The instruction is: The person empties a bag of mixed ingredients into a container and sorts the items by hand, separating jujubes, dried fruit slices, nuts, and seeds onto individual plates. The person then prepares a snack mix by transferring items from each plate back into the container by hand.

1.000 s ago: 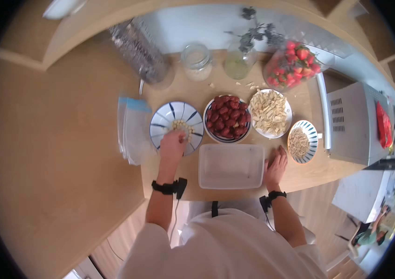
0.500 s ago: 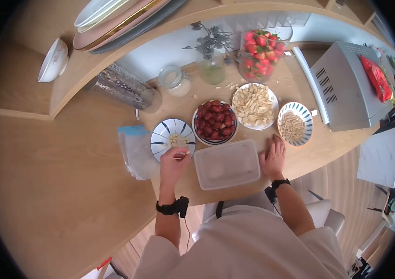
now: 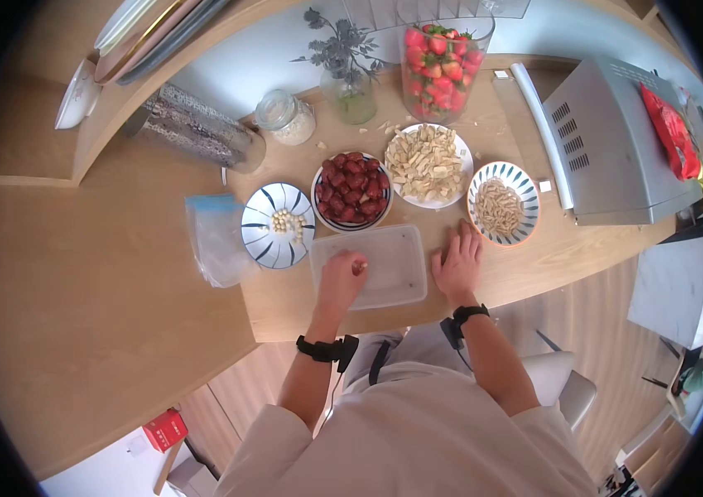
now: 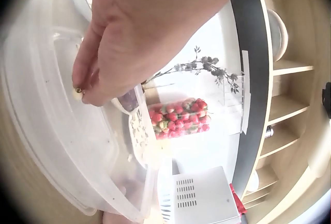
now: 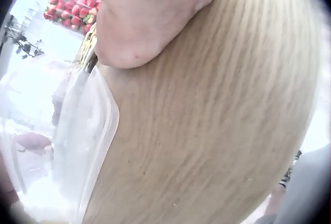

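Observation:
My left hand [image 3: 341, 282] is over the left part of a clear plastic container [image 3: 393, 286], thumb and fingertips together. In the left wrist view they pinch a small pale lotus seed [image 4: 77, 94] above the container's floor. A blue-striped white plate [image 3: 262, 252] to the left bears a small heap of lotus seeds [image 3: 286, 222]. My right hand [image 3: 457, 265] rests on the tabletop with fingers extended, just right of the container. Only the heel of that hand shows in the right wrist view, close to the container's corner.
Behind the container stand a bowl of red dates [image 3: 351, 190], a plate of pale dried slices [image 3: 426, 161] and a bowl of thin beige pieces [image 3: 499, 207]. Plastic bags [image 3: 215, 244] lie left. Glass jars, a vase and a strawberry container [image 3: 442, 74] line the back; a grey appliance [image 3: 608, 149] is right.
My left hand has moved from the lotus seed plate rightward to over the container, with a seed in its fingertips. The right hand stays on the table. The head view has shifted.

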The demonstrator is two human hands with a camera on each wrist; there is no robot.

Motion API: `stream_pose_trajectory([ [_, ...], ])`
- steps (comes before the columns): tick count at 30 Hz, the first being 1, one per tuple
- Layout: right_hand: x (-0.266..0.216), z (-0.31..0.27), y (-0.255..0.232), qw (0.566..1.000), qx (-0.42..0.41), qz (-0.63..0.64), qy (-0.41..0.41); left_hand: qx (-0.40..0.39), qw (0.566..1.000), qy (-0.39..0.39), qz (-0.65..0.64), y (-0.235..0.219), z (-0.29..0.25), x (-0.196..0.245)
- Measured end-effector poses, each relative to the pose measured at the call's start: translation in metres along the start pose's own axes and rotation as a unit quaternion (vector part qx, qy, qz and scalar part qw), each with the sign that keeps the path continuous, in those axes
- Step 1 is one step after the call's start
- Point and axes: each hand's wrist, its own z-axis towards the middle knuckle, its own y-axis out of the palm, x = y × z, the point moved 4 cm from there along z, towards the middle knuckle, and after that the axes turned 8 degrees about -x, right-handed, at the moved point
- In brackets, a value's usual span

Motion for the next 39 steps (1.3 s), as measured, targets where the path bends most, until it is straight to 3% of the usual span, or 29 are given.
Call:
stream_pose_trajectory([
  [8, -0.003, 0.004, 0.0, 1.0, 0.005, 0.0, -0.004, 0.02, 1.0, -0.003, 0.024, 0.005, -0.001, -0.003],
  [11, -0.004, -0.001, 0.0, 1.0, 0.008, 0.007, 0.006, -0.025, 0.999, -0.046, 0.009, 0.012, -0.01, -0.004],
  [13, -0.006, 0.001, -0.002, 1.0, 0.008, 0.009, 0.002, -0.024, 0.998, 0.019, 0.056, 0.016, -0.012, 0.002],
  [17, -0.01, 0.004, -0.001, 1.0, -0.004, 0.006, 0.015, -0.071, 0.997, 0.005, 0.022, 0.009, -0.015, -0.005],
  [19, -0.011, 0.004, -0.003, 1.0, 0.01, -0.004, 0.006, -0.068, 0.994, 0.077, 0.025, 0.0, -0.018, 0.001],
  [23, -0.012, 0.004, -0.002, 1.0, 0.012, -0.006, 0.005, -0.046, 0.996, 0.064, -0.036, -0.037, -0.026, 0.01],
  [25, -0.012, 0.006, 0.0, 1.0, 0.017, -0.009, 0.01, 0.022, 0.991, 0.056, -0.122, -0.061, -0.026, 0.003],
  [26, -0.011, 0.005, 0.0, 1.0, 0.012, -0.011, 0.011, 0.019, 0.991, 0.056, -0.123, -0.069, -0.025, -0.003],
  [28, -0.01, 0.007, -0.002, 1.0, 0.004, -0.017, 0.011, 0.136, 0.983, 0.014, -0.126, -0.096, -0.017, -0.02],
  [33, -0.01, 0.005, -0.001, 1.0, 0.004, -0.01, 0.009, 0.155, 0.987, -0.048, -0.022, -0.12, 0.017, -0.054],
  [35, -0.01, 0.006, -0.002, 1.0, 0.009, -0.014, 0.004, 0.171, 0.974, -0.028, 0.144, -0.112, 0.025, -0.065],
  [39, -0.005, 0.004, 0.003, 1.0, 0.003, -0.008, 0.011, 0.147, 0.98, -0.03, 0.132, -0.097, 0.034, -0.083],
])
